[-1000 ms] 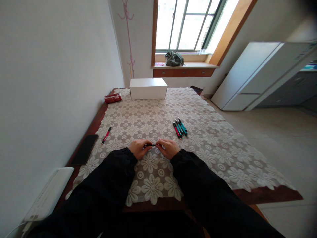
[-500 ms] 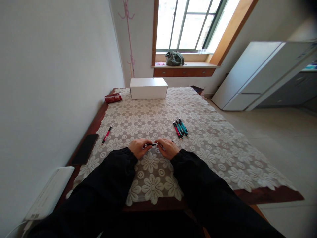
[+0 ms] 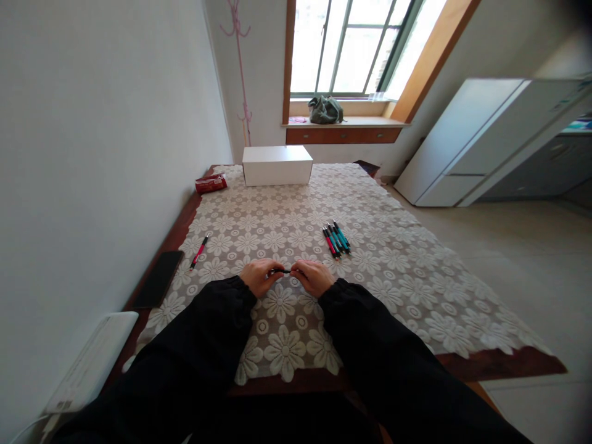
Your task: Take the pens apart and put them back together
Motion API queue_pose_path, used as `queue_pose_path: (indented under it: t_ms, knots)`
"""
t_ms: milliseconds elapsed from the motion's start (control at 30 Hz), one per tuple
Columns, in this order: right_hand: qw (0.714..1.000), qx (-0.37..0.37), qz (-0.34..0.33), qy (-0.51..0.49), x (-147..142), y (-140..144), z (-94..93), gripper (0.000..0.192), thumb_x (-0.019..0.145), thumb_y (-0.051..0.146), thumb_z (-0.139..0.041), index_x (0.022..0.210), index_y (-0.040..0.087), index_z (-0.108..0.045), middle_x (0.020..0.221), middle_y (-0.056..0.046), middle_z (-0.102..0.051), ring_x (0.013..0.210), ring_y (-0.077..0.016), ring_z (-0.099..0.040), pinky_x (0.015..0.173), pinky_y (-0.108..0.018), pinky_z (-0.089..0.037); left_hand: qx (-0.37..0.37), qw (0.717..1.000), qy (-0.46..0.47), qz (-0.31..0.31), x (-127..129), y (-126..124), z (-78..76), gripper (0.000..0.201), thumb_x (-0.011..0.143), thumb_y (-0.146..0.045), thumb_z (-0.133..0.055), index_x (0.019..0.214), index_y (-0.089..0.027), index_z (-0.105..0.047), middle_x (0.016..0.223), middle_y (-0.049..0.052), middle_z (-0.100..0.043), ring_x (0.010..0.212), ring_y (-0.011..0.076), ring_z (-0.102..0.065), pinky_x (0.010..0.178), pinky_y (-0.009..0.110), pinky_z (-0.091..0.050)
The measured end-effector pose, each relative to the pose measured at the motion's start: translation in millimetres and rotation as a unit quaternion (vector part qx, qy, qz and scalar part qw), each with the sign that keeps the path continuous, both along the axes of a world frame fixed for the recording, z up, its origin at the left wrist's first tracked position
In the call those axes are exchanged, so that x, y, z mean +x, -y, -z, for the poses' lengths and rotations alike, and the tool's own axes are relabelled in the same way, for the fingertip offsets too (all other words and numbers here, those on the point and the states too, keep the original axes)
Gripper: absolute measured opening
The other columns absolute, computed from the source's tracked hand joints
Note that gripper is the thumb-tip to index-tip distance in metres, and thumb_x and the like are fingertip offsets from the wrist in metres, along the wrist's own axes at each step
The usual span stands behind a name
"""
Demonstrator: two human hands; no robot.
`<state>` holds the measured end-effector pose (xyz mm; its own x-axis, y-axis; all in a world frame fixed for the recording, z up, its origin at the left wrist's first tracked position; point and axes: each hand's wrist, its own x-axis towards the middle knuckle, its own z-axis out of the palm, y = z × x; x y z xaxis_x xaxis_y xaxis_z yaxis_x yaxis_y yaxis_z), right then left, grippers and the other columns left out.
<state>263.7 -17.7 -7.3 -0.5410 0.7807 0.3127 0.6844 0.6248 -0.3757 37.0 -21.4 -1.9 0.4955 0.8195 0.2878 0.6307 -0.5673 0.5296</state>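
Observation:
Close together over the near middle of the table, my left hand (image 3: 259, 276) and my right hand (image 3: 315, 277) are both closed, fingertips pinching a slim dark pen (image 3: 286, 271). Only a short black stretch of it shows between the fingers; the rest is hidden. Just beyond my right hand, several pens (image 3: 337, 239) lie side by side, red and teal with black ends. A single red and black pen (image 3: 199, 251) rests apart, to the left of my left hand.
A flowered lace cloth (image 3: 284, 348) covers the table. Along the left edge lie a black phone-like slab (image 3: 160, 279), a white device with a cable (image 3: 95, 361) and a red packet (image 3: 211, 184). A white box (image 3: 277, 168) stands at the far end.
My right fingertips have shifted slightly left, closing the small gap at the dark pen's tip. The light bit seen there before is now hidden. The other pens have stayed put.

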Motion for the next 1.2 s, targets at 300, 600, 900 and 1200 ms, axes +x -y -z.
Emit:
queue_pose_path:
  t_ms: [300,600,900,1200]
  knots:
    - [0.994,-0.007,-0.073,-0.086,-4,7,-8.3,0.034,0.095,0.015,-0.039,0.126,0.019,-0.051,0.101,-0.007,-0.068,0.092,-0.0178,-0.064,0.083,-0.028,-0.047,0.007,1.000,0.008,0.004,0,0,-0.3,0.018,0.090,-0.033,-0.059,0.102,-0.022,-0.066,0.089,0.002,-0.069,0.080,0.0149,-0.064,0.076,0.027,-0.051]
    - [0.991,-0.039,-0.077,-0.106,1,1,2.6,0.042,0.091,0.012,-0.048,0.131,0.023,-0.049,0.079,0.001,-0.071,0.078,-0.0156,-0.067,0.076,-0.026,-0.048,0.005,0.999,0.004,0.038,-2,-1,1.9,0.018,0.090,-0.031,-0.058,0.104,-0.022,-0.065,0.090,0.003,-0.069,0.081,0.0156,-0.065,0.076,0.028,-0.052]
    - [0.995,-0.023,-0.064,-0.071,2,2,1.6,0.035,0.095,0.018,-0.049,0.129,0.024,-0.052,0.094,-0.003,-0.074,0.085,-0.0170,-0.070,0.075,-0.025,-0.050,0.004,0.997,-0.005,0.075,-3,-1,2.1,0.024,0.092,-0.034,-0.053,0.111,-0.023,-0.064,0.100,0.004,-0.071,0.087,0.0174,-0.067,0.080,0.029,-0.053]
    - [0.992,-0.043,-0.052,-0.104,1,2,3.1,0.031,0.095,0.021,-0.049,0.126,0.023,-0.053,0.095,-0.003,-0.075,0.086,-0.0164,-0.070,0.077,-0.026,-0.052,0.036,0.993,-0.033,0.112,-1,1,-3.6,0.030,0.096,-0.033,-0.044,0.119,-0.024,-0.061,0.109,0.005,-0.070,0.098,0.0184,-0.067,0.087,0.030,-0.051]
